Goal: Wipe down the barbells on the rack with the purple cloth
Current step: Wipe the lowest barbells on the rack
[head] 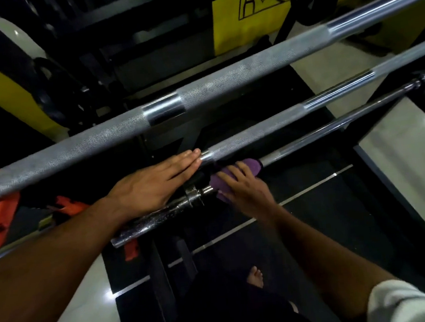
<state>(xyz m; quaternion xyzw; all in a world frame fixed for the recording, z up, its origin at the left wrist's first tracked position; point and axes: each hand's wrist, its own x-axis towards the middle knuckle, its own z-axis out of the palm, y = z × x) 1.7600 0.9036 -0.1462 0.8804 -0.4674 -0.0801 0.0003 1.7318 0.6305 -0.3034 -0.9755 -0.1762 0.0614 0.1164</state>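
Three barbells are seen; the lowest bar (308, 140) is wrapped by the purple cloth (236, 175), gripped in the right hand (245, 188) for wiping, while the flat, open left hand (156, 181) beside it is rested on the middle bar (268, 127), probably as a brace.

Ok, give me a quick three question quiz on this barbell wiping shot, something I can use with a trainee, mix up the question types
1. True or false: the purple cloth is wrapped round the topmost barbell.
2. Multiple choice: how does the left hand lie? A) curled round the cloth B) flat, fingers straight, fingertips at the middle barbell C) gripping a weight plate.
3. Fill in: the right hand holds the cloth on the ____ of the three bars.

Key
1. False: it sits on the lowest barbell, just right of that bar's collar.
2. B.
3. Lowest.
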